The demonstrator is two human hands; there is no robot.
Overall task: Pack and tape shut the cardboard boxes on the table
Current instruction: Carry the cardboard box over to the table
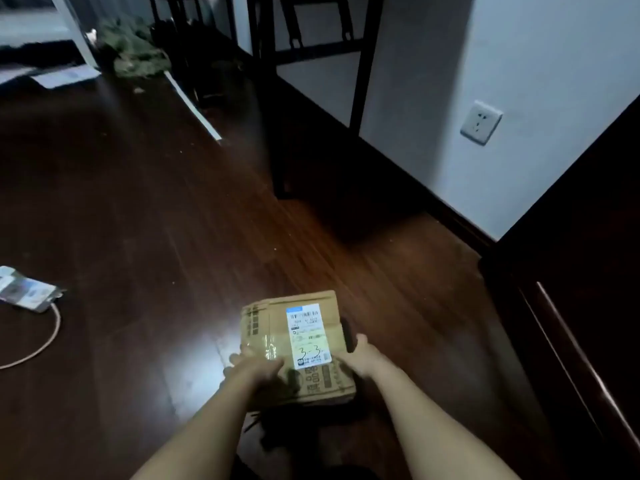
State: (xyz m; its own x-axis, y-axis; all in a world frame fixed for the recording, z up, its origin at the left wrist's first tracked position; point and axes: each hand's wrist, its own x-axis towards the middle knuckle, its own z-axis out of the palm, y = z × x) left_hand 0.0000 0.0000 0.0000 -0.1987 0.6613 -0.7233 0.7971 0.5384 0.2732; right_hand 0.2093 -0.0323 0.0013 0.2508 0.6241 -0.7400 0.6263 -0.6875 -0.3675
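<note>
Dark wood floor (145, 209), dim room, white wall (540, 81) with a socket (481, 122) at the right. Box (277, 327) is closed, clear tape across its top and a white label (307, 337) with handwriting on it; it sits low over the floor near the bottom edge of the view, can't tell if it rests on the floor or is lifted. Left hand (258, 370) is on the box's near left corner, fingers spread over the top and side. Right hand (360, 355) clasps the right side, thumb along the edge; the other fingers are hidden behind the box, can't tell their pose. Something dark sits under the box, unclear what. Well apart at the floor's left edge: a small flattened carton (27, 292) with a cable (41, 341) looping beside it. Far corner: green foliage (135, 46) and dark chair legs (263, 64).
</note>
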